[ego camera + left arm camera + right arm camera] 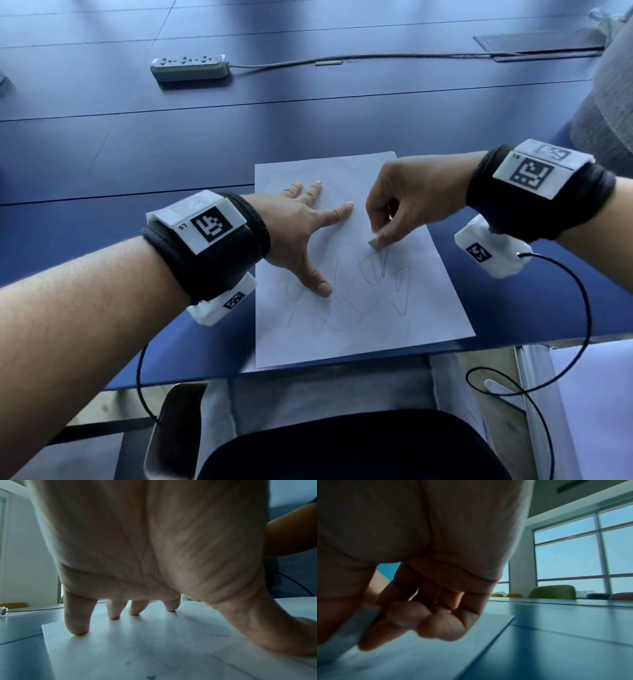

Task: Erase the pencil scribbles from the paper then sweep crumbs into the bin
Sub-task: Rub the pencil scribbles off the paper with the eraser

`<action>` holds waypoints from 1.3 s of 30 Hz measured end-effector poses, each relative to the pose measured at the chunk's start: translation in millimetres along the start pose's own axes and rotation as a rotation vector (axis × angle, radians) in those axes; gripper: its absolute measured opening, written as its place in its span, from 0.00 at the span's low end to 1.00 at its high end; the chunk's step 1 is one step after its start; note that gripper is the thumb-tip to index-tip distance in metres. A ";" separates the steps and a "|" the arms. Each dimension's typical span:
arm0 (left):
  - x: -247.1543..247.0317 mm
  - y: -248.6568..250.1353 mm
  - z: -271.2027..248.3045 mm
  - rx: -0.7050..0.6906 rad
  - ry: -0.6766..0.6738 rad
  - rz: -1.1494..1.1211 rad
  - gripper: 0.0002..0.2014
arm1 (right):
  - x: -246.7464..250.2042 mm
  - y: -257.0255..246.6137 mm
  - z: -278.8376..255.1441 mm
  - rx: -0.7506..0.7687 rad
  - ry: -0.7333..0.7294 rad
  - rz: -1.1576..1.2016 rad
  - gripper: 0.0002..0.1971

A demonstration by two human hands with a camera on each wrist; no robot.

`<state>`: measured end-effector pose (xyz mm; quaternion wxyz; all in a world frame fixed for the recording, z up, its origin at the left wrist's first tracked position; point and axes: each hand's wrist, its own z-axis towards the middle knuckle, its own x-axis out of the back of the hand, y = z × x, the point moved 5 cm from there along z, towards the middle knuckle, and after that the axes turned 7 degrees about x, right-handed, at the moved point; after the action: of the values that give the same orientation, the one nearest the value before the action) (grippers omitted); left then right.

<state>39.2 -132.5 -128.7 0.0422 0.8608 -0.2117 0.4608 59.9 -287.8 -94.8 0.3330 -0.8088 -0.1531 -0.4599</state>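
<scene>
Now eraser between right fingertips

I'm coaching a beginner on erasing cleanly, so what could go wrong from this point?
1. The paper overhangs the table edge nearest the person; rubbing there could crease it.
2. The left hand presses only the sheet's upper left, so the lower part may buckle under the eraser held by the right hand.
3. The left thumb rests on the scribbles and might smudge them.
</scene>
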 end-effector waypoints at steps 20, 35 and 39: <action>17.5 17.7 8.5 -0.111 0.196 -0.009 0.53 | 2.1 -1.7 -6.2 0.002 0.055 0.000 0.07; 16.5 21.6 8.4 -0.058 0.099 0.010 0.56 | 9.5 12.6 -7.0 -0.075 0.045 0.057 0.09; 17.6 23.0 8.5 -0.055 0.078 0.011 0.56 | 8.9 12.5 -8.0 -0.089 0.021 0.062 0.09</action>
<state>45.1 -161.3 -122.1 0.0716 0.8396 -0.2273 0.4881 66.3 -302.9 -89.4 0.3125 -0.8222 -0.1041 -0.4642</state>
